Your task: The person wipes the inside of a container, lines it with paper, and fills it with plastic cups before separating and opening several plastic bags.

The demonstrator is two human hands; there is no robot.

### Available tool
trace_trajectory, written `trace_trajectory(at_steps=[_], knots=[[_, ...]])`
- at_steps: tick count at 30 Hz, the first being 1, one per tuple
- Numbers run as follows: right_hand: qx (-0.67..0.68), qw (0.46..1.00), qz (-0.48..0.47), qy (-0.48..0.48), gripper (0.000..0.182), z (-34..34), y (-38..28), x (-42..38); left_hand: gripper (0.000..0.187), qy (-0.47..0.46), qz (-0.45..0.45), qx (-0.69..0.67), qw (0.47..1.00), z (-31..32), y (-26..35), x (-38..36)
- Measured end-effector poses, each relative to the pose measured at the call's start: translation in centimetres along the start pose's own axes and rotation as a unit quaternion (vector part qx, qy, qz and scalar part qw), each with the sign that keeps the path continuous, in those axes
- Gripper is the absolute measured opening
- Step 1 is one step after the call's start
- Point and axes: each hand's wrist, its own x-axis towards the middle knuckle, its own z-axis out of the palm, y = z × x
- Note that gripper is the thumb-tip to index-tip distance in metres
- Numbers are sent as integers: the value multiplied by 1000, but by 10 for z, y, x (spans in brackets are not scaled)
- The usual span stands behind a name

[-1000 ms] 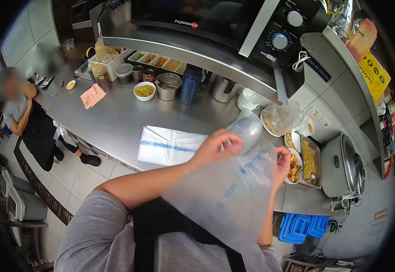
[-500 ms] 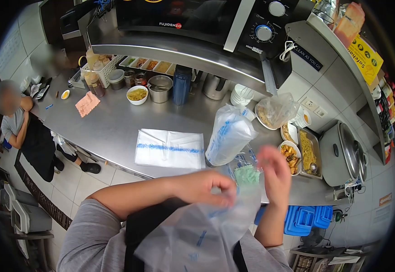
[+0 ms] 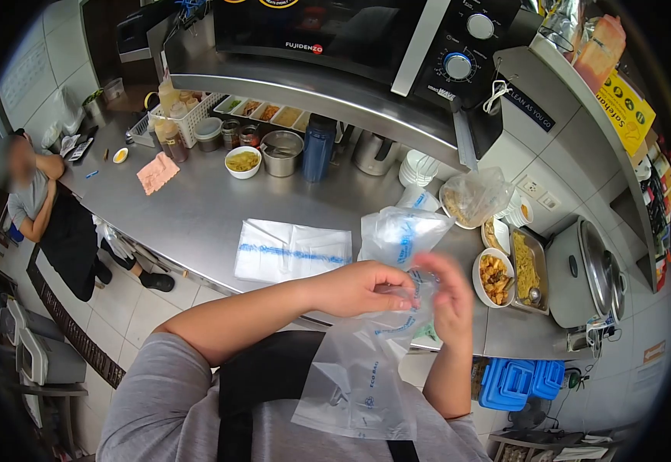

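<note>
I count one thin translucent plastic bag, pinched at its top by my left hand; right hand fingers spread, blurred; one flat bag stack on the steel counter

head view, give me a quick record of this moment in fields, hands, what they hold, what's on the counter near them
left hand: pinching the top edge of a clear plastic bag, grip closed on it
right hand: at the same bag's top, fingers blurred, grip unclear
bag: thin, blue print, hangs down in front of the apron
counter: steel, bears a flat stack of bags and an upright puffed bag
food: bowl of fried pieces, tray of noodles
other person: leaning on the counter's far end
</note>
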Motion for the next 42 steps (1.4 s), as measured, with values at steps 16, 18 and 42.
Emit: trace_trajectory(at_steps=[16,18,42], knots=[[-44,972,227,-54,13,-29,36,98,24,308,125,-285,899,51,-25,-2],[53,929,355,-92,15,-28,41,99,25,316,135,-286,895,50,-34,-10],[385,912,140,-27,23,-70,17,24,28,220,34,135,966,27,8,11]])
